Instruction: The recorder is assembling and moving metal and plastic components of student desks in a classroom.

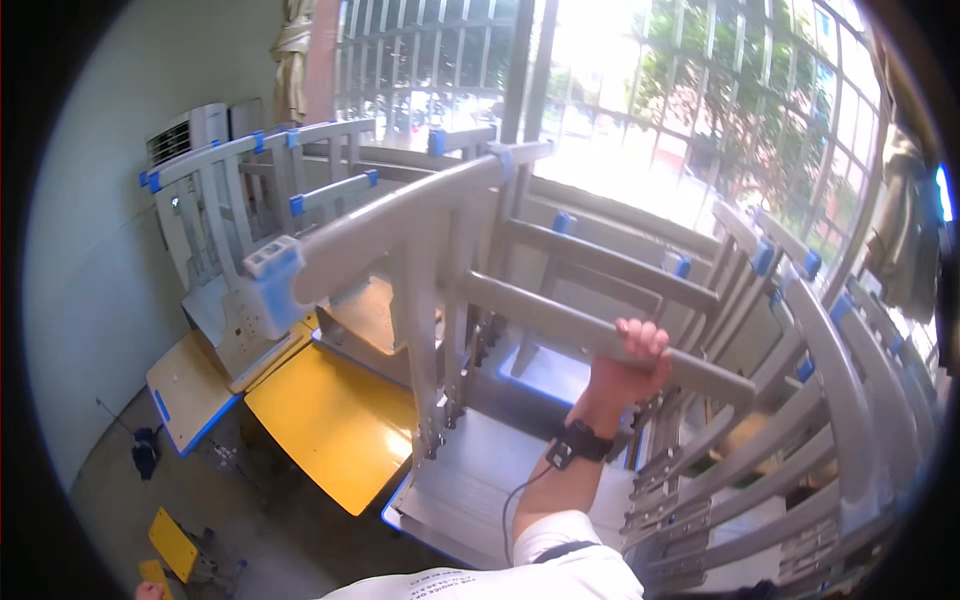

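My right hand [630, 365], with a black band on its wrist, is closed around the grey crossbar [560, 315] of an upturned grey furniture frame. Its long foot bar [400, 220] tilts up towards the window and carries a blurred blue end cap [275, 290]. Below the frame's bolted uprights lies a grey panel [480, 485] with a blue edge. At the lower left rim a small part of my left hand [148, 591] shows, fingers curled, beside a yellow-orange panel [155, 573]. The picture's edge cuts it off, so its hold is hidden.
More upturned grey frames with blue caps crowd the right [850, 400] and back left [220, 180]. A yellow panel [340, 420] lies left of the frame. A yellow-seated chair [175, 545] stands on the floor. Barred windows [620, 110] are behind.
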`<state>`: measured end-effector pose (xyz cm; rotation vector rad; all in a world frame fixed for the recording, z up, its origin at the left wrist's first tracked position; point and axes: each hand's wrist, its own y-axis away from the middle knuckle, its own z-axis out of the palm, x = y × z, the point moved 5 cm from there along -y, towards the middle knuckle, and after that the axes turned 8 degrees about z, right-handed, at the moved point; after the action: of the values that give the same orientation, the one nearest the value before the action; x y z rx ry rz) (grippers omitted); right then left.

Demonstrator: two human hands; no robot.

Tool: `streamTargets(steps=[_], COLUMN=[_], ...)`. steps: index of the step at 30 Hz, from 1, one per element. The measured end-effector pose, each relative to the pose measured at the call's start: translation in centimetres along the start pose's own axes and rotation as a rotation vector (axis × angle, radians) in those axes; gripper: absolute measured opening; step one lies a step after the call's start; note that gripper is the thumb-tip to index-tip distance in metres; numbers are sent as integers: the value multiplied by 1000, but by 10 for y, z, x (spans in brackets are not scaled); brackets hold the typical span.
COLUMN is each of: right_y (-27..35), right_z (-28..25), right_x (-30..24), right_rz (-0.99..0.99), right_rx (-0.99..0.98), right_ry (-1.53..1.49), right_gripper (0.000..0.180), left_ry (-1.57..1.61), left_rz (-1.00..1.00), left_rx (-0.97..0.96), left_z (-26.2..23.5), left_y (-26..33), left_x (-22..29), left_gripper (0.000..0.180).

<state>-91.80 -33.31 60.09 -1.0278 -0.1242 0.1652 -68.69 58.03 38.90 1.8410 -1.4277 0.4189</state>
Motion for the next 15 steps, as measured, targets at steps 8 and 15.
streamTargets(steps=[8, 15], right_y=[11, 3], right_z=[43, 90], right_x=[4, 50], right_rz=[-25, 104], right_rx=[169, 32], right_ry=[27, 9], right_gripper=[10, 10], left_ry=[252, 286], left_rz=[-90, -247], left_rx=[85, 132], left_z=[60, 43], left_y=[-18, 36], left_x=[-142, -298], left_gripper=[41, 39])
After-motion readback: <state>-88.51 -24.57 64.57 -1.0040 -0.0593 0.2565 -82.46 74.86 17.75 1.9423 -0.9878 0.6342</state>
